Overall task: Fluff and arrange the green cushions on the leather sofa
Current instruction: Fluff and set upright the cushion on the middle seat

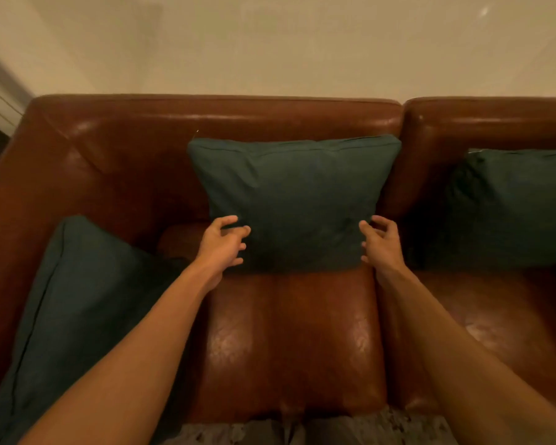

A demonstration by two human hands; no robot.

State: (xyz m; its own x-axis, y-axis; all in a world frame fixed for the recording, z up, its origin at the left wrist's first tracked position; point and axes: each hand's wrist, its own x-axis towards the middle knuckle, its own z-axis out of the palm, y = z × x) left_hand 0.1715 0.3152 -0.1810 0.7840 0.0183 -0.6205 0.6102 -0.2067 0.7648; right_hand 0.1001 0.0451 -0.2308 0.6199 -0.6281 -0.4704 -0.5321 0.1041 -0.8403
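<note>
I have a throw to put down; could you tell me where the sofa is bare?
Bare: the middle seat in front of the middle cushion, and the right seat in front of the right cushion. Crowded: the left end under the left cushion, and the middle cushion's lower corners, at left hand and right hand.

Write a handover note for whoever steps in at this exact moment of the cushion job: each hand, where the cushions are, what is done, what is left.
Left hand: fingers curled at the middle cushion's lower left edge; gripping or only touching, cannot tell.
Right hand: the same at its lower right edge.
Middle cushion: upright against the leather sofa back.
Left cushion: leaning at the armrest end.
Right cushion: against the back of the next seat, partly out of frame.
Done: middle cushion looks placed.
Left: probably a final fluff, then check the two side cushions.
</note>
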